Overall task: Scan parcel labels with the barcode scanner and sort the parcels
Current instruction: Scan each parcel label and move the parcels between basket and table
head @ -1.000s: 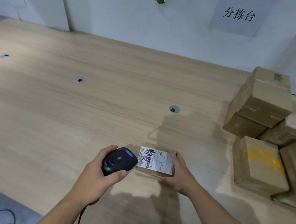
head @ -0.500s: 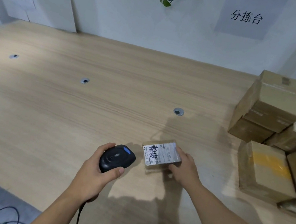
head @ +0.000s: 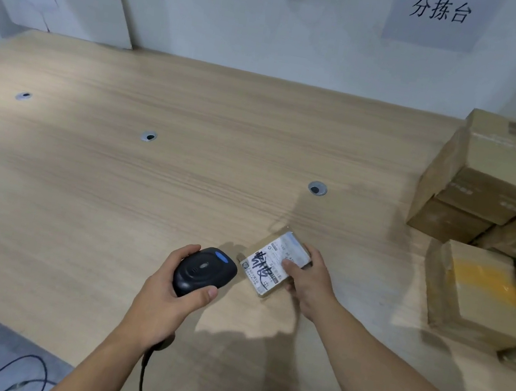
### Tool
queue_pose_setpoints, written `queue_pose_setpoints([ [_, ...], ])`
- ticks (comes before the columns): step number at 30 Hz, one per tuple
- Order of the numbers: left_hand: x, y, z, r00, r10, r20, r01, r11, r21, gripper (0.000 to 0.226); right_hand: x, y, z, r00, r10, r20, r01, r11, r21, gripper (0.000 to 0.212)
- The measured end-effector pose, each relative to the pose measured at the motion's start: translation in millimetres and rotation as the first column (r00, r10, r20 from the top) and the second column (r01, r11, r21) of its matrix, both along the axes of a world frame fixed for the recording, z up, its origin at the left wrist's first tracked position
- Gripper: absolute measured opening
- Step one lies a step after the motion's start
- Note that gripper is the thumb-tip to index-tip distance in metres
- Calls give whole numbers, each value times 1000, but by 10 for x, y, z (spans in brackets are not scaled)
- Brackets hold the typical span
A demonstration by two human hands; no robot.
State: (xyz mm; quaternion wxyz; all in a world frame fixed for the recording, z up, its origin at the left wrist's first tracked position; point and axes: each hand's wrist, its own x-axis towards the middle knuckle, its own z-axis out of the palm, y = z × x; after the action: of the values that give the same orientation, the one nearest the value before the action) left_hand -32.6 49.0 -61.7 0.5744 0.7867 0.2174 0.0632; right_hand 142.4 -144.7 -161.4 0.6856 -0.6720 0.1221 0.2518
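Observation:
A small cardboard parcel (head: pixel 268 263) with a white label and black handwriting is tilted, label facing up and left, just above the wooden table (head: pixel 113 206). My right hand (head: pixel 309 279) grips it from the right, thumb on the label. My left hand (head: pixel 169 296) holds a black barcode scanner (head: pixel 204 271) with a blue button, its head just left of the parcel. A cable hangs from the scanner below my wrist.
Several brown cardboard parcels (head: pixel 481 203) are stacked at the table's right side, one with yellow tape (head: pixel 481 295). Three round metal grommets (head: pixel 317 188) sit in the tabletop. White signs (head: pixel 439 12) hang on the back wall. Cables lie on the floor at lower left.
My right hand has lifted and tilted the parcel, turning its label toward the scanner. The scanner in my left hand stayed just left of it.

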Motion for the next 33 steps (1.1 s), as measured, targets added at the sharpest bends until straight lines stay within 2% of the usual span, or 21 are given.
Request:
queue_pose_setpoints([
  [4,53,15,32,999,-36,16,36,999,-4,71,99,4,111,989,84,118,-82,996,-23,52],
  [10,80,-7,91,989,-140,38,140,990,3,74,223,-30,173,963,130,238,-98,985,-141,50],
  [22,-159,144,92,989,-141,46,141,990,4,72,263,43,78,955,96,281,-24,968,-249,65],
  [33,-670,865,133,998,-29,61,29,1000,-1,71,48,909,303,918,248,309,-111,910,-399,66],
])
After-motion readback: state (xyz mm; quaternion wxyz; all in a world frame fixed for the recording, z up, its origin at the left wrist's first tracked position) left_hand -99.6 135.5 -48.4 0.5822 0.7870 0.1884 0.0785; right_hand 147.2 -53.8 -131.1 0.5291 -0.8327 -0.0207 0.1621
